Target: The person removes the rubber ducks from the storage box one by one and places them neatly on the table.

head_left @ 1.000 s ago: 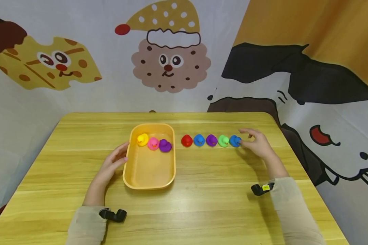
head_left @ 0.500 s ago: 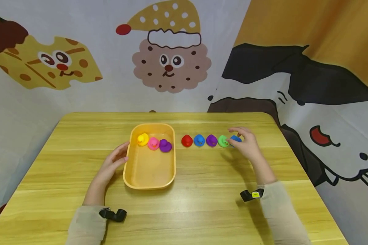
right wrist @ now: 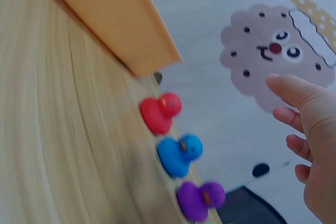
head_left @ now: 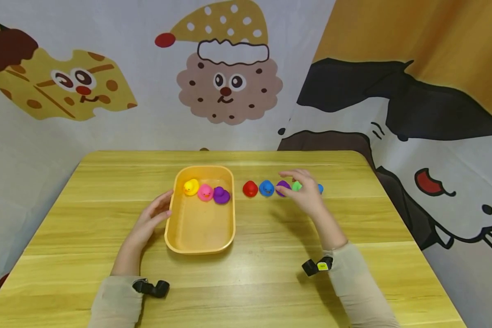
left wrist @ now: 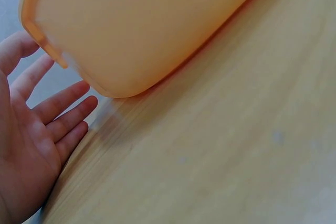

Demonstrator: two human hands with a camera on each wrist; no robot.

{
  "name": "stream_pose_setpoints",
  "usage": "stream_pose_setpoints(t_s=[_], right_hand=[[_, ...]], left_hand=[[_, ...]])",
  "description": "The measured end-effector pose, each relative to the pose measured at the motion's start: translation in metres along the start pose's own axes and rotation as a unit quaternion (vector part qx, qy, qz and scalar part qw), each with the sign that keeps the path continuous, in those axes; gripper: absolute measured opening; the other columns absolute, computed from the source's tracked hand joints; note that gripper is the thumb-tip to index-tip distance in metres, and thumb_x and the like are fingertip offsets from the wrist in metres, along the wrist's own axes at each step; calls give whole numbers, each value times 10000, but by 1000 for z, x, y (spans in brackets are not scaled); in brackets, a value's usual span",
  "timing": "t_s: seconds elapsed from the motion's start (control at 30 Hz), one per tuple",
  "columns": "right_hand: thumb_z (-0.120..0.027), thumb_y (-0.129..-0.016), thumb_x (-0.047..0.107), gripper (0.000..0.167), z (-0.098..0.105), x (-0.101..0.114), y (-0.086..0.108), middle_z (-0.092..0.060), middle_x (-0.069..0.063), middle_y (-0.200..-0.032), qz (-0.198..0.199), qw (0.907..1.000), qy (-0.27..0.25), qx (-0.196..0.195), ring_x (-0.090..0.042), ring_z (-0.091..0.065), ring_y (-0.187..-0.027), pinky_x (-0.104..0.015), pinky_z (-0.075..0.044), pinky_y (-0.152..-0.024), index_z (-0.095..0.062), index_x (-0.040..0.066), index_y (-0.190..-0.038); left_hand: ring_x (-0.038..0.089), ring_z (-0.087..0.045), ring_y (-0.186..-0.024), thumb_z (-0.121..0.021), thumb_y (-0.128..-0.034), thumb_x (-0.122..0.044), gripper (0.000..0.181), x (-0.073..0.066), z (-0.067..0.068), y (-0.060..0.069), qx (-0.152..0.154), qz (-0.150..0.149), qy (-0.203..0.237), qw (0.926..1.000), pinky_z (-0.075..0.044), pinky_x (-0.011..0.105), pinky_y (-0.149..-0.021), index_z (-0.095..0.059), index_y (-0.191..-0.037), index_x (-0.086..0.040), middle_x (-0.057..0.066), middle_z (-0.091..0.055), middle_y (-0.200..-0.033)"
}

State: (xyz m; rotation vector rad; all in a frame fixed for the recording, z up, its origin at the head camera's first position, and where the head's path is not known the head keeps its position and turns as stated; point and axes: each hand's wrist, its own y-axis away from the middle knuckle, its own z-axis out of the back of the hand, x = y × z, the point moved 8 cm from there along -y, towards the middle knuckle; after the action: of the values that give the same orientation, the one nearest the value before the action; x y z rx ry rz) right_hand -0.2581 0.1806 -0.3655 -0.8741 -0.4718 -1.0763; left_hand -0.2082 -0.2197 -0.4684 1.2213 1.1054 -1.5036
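My left hand (head_left: pixel 147 219) rests its relaxed fingers against the left side of a yellow-orange plastic tray (head_left: pixel 201 249). Inside the tray sit a yellow rubber duck (head_left: pixel 191 187), a pink one (head_left: pixel 205 192) and a purple one (head_left: pixel 221 195). Right of the tray runs a row of rubber ducks: red (head_left: pixel 250 188), blue (head_left: pixel 266 188), purple (head_left: pixel 284 184), green (head_left: pixel 297 186) and another blue (head_left: pixel 320 187). Over the row's right part hovers my right hand (head_left: pixel 305 193), thumb and forefinger apart, holding nothing. It partly hides the last three ducks. In the right wrist view the red duck (right wrist: pixel 159 113) stands nearest the tray.
The wooden table (head_left: pixel 250 282) carries everything; its far edge lies just beyond the ducks. Behind it hangs a cloth (head_left: pixel 139 132) printed with cartoon figures. Small black cameras are strapped at both wrists, including the right wrist camera (head_left: pixel 316 265).
My right hand has moved left along the row, from the rightmost blue duck to above the purple and green ducks. My left hand, tray and ducks stay in place.
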Motion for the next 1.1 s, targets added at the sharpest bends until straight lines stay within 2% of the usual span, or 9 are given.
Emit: stream_pose_setpoints(t_s=[0.1, 0.27, 0.57, 0.77, 1.0, 1.1], right_hand=[[-810, -783, 162, 361, -9, 11, -3, -651, -71, -1092, 167, 9998, -70, 63, -235, -481, -975, -402, -410, -794, -702, 70, -1115], [-816, -774, 164, 379, -26, 25, -7, -665, -56, -1113, 410, 9989, -91, 219, -247, -490, -1079, -445, -395, -886, -701, 52, -1117], [-834, -753, 218, 391, -56, 43, -11, -674, -75, -1097, 716, 9964, -6, 459, -238, -514, -1054, -443, -399, -878, -718, 63, -1092], [-841, -742, 202, 404, -71, 57, -16, -667, -71, -1112, 919, 9935, 1, 665, -253, -506, -1074, -481, -355, -939, -715, 64, -1101], [-841, -738, 219, 436, -91, 66, -24, -656, -68, -1144, 942, 9912, 184, 916, -250, -522, -1129, -516, -221, -1066, -703, 81, -1128], [-834, -750, 245, 428, -99, 70, -26, -661, -47, -1135, 1039, 9887, 287, 1045, -223, -522, -1124, -487, -241, -1061, -705, 93, -1129]], left_hand=[[100, -436, -1227, -513, -993, -109, 531, 0, 0, 0, 9, -4, -27, 10000, -387, 184, -945, -330, -1491, -79, 237, -370, -1450], [91, -434, -1227, -513, -994, -114, 531, 1, 0, 0, 2, 6, -48, 10000, -385, 182, -945, -331, -1492, -84, 230, -370, -1454], [89, -431, -1229, -519, -992, -121, 534, 0, 0, 0, -2, 37, -79, 10000, -380, 177, -944, -335, -1491, -87, 228, -369, -1456], [108, -423, -1237, -518, -992, -123, 534, 0, 0, 0, 4, 49, -103, 9999, -374, 176, -944, -335, -1493, -95, 222, -369, -1456], [127, -417, -1250, -514, -994, -124, 534, 1, 0, 0, 12, 75, -59, 10000, -375, 180, -949, -331, -1495, -99, 216, -364, -1463], [129, -414, -1252, -515, -995, -127, 535, 1, 0, 0, 16, 95, -34, 9999, -376, 179, -949, -329, -1495, -94, 215, -360, -1465]])
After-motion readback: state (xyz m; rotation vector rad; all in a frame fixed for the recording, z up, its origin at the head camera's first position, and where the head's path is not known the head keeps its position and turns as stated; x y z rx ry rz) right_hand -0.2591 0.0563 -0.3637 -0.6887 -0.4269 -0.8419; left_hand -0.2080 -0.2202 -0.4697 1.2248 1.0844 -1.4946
